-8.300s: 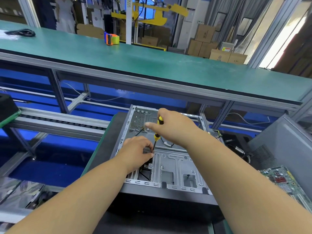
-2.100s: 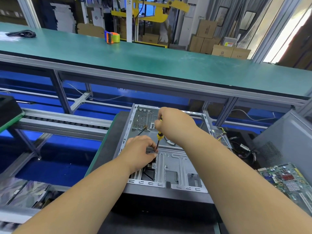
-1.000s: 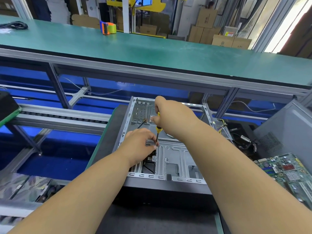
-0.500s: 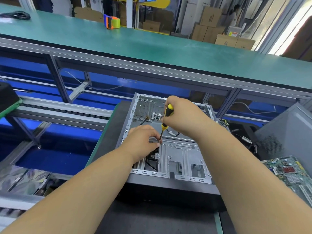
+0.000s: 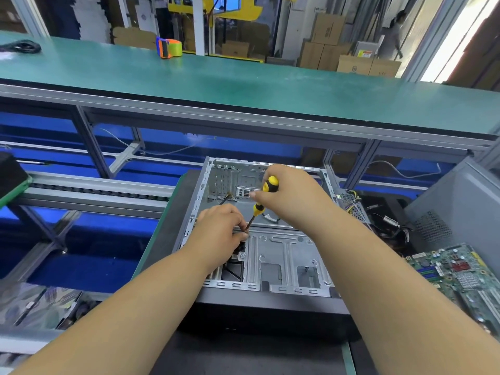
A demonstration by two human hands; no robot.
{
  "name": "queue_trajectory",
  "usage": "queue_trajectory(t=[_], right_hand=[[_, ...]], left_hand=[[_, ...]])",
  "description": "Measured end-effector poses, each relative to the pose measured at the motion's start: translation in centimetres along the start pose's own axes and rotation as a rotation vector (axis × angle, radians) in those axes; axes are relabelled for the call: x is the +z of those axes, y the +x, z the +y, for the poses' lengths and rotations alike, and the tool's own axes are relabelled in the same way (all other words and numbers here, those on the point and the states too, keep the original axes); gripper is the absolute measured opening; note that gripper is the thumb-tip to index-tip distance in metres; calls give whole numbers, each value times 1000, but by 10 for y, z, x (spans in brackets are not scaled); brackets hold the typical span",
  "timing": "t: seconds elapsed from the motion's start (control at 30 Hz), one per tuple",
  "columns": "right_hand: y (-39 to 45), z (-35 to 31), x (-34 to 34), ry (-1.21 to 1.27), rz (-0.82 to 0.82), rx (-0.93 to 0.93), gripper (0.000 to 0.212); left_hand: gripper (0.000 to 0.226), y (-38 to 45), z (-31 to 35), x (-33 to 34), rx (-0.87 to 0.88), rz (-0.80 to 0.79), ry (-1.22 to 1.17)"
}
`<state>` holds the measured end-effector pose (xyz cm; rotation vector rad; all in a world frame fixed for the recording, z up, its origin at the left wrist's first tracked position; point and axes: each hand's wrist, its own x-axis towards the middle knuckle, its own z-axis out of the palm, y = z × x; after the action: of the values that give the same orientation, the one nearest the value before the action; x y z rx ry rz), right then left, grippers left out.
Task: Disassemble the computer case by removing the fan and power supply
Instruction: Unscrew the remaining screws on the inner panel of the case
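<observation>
I hold my right hand clenched round the yellow-and-black-handled screwdriver, now tilted steeper than a moment ago. My left hand pinches its shaft at the open grey steel computer case, inside its left half; probably a screw loosening.

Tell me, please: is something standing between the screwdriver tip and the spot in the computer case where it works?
Partly. The left hand lies right at the tip of the screwdriver, its fingers hiding the contact point inside the computer case. The right hand holds the handle. Nothing else visible intervenes.
</observation>
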<state>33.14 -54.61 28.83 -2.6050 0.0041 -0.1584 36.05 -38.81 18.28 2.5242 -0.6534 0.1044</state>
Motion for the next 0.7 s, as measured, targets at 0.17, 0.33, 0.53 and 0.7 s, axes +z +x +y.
queue_trajectory(t=[0.17,0.33,0.53,0.7], right_hand=[[-5,16,-9,182,106,30,21],[-15,52,-32,592,255,184,16],[-39,121,-70,1090,346,385,17],[-68,178,-96,1188,457,474,13]], left_hand=[[10,-1,1,0,-6,2,-144],[14,4,25,-2,-197,24,-669],[12,28,91,11,-227,-10,-1150],[14,35,150,46,-192,-132,-970]])
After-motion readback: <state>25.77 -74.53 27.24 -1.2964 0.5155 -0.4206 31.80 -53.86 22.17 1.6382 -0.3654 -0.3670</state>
